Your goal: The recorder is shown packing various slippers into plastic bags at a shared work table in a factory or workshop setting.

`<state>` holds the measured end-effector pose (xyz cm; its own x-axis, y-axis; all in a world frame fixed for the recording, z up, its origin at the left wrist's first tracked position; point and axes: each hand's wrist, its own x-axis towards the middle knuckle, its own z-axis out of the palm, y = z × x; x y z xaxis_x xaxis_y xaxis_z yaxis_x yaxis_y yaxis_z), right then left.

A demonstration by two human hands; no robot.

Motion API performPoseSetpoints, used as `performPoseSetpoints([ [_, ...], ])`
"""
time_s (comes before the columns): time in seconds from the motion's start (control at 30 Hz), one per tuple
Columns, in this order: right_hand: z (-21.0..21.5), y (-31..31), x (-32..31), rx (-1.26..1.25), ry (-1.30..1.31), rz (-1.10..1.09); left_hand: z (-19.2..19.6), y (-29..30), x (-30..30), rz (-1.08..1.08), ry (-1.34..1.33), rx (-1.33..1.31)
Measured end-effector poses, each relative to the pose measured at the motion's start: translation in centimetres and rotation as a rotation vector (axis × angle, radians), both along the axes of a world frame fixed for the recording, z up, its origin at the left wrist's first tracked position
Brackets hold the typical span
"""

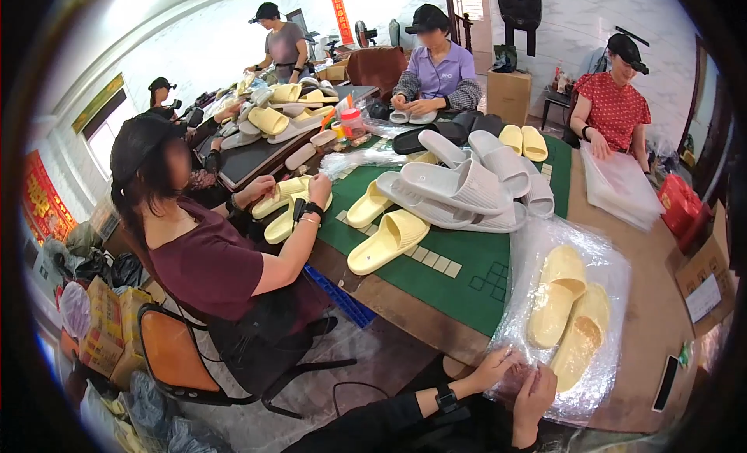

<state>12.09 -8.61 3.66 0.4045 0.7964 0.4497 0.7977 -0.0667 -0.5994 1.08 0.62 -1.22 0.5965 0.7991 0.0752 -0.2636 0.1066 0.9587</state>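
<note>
At the table's near edge, my left hand (496, 372), with a dark watch on its wrist, pinches the edge of a clear plastic bag (609, 254). Close beside it, my right hand (536, 394) has its fingers closed on the same edge. Two yellow slide slippers lie side by side on the bag pile; whether they are inside a bag I cannot tell. One slipper (557, 293) is farther left, the other (583, 336) nearer and to the right. Glare on the film hides what exactly my fingertips hold.
Grey slippers (459, 184) are heaped on the green mat (467, 297), with a yellow slipper (387, 243) in front. A co-worker at left handles yellow slippers (288, 208). Another, far right, holds clear bags (622, 184). A phone (665, 383) lies near the right edge.
</note>
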Motion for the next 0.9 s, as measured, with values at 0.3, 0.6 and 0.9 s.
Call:
performPoseSetpoints([
  [0.3,-1.0,-2.7,2.4,-0.07,-0.05,-0.13,0.3,-0.1,0.2,0.01,0.021,0.015],
  [0.6,-0.1,-0.2,2.1,0.072,-0.127,-0.131,-3.5,0.4,1.0,0.03,0.313,0.274],
  [0.9,-2.5,2.7,0.9,0.016,0.215,0.076,-0.1,-0.5,0.8,0.208,0.196,0.436],
])
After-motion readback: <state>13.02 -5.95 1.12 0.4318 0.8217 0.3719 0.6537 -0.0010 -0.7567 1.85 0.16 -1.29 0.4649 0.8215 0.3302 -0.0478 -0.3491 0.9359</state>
